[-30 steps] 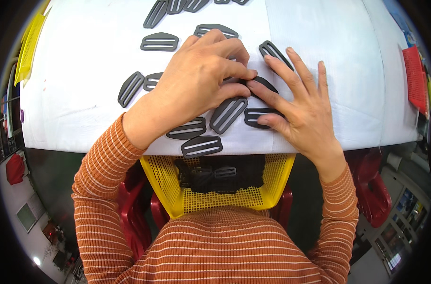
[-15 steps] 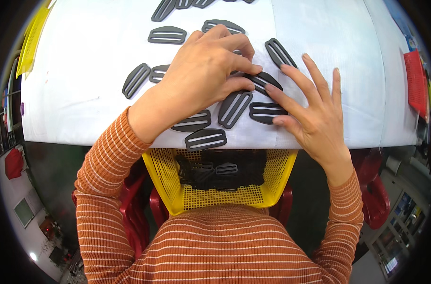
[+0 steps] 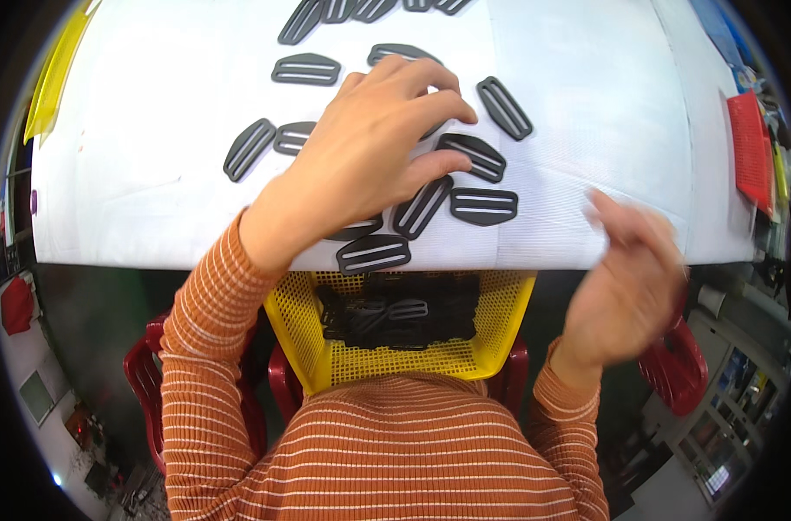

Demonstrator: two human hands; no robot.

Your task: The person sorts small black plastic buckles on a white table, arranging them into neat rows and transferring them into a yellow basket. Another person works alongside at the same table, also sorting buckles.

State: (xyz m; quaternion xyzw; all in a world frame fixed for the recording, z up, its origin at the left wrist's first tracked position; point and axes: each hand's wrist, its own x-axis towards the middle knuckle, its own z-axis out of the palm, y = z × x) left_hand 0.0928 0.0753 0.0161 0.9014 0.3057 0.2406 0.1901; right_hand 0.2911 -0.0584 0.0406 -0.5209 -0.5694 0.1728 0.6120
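Black plastic strap slider buckles lie scattered on the white tabletop. My left hand [image 3: 382, 130] hovers over them with its fingers apart and nothing between thumb and forefinger. By its thumb tip lies one slider buckle [image 3: 487, 161]; just below are a second buckle [image 3: 423, 208] and a third buckle [image 3: 500, 207]. The left hand and wrist partly cover several others. My right hand [image 3: 630, 278] is out to the right over the table's front edge, away from the buckles. Motion smears its fingers, so I cannot tell whether it holds anything.
A yellow mesh basket [image 3: 506, 326], with a dark heap of buckles inside, sits between my body and the white table [image 3: 595, 104]. More buckles [image 3: 302, 22] lie at the far edge. A red basket [image 3: 750, 152] is at the right, yellow mesh [image 3: 57, 78] at the far left.
My right hand has left the buckles and swung right and toward me. My left finger and thumb have come off the middle buckle, which now lies a little lower.
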